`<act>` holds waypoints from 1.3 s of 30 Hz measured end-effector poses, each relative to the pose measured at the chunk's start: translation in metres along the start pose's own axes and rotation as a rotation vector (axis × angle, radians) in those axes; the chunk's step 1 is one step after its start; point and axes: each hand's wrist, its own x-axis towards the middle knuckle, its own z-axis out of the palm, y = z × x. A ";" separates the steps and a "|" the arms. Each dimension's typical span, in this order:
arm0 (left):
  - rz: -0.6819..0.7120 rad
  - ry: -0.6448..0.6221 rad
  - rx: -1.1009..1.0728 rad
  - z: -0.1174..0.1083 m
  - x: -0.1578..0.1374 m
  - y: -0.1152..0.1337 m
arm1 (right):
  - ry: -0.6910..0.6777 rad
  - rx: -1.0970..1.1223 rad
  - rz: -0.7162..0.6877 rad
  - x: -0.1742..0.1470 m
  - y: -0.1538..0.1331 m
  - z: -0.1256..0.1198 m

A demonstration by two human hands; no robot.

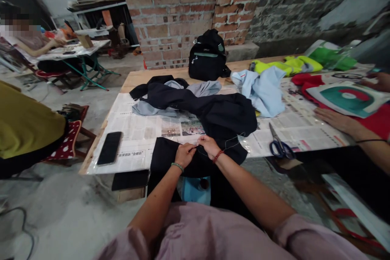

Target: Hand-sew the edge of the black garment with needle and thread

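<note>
Both my hands work close together over the dark trousers (227,115), which look black or navy and lie bunched on the table, one end hanging over the front edge. My left hand (184,156), with a green bracelet at the wrist, is closed on the fabric. Just to its right, my right hand (209,146) pinches what looks like a sewing needle, too small to see clearly. A thin pale thread (233,143) loops from it across the cloth. Blue-handled scissors (280,145) lie to the right, near the table edge.
Newspaper under clear plastic covers the table (122,107). On it are a phone (109,148), a black backpack (207,59), a light blue garment (265,89) and yellow cloth (286,66). At right, another person's hands handle an iron (347,97) over red cloth. Others sit at left.
</note>
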 end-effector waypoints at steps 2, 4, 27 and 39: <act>0.018 -0.028 0.017 -0.001 0.000 0.001 | 0.041 0.064 0.044 0.004 -0.004 -0.003; 0.032 -0.044 0.030 -0.002 -0.001 0.002 | 0.059 0.087 0.063 0.008 -0.009 -0.010; 0.022 -0.038 0.065 -0.003 0.000 0.005 | -0.519 -1.044 -0.941 -0.010 -0.093 -0.069; 0.036 -0.026 0.047 -0.002 -0.001 0.002 | -0.083 -1.569 -1.002 0.031 -0.132 -0.164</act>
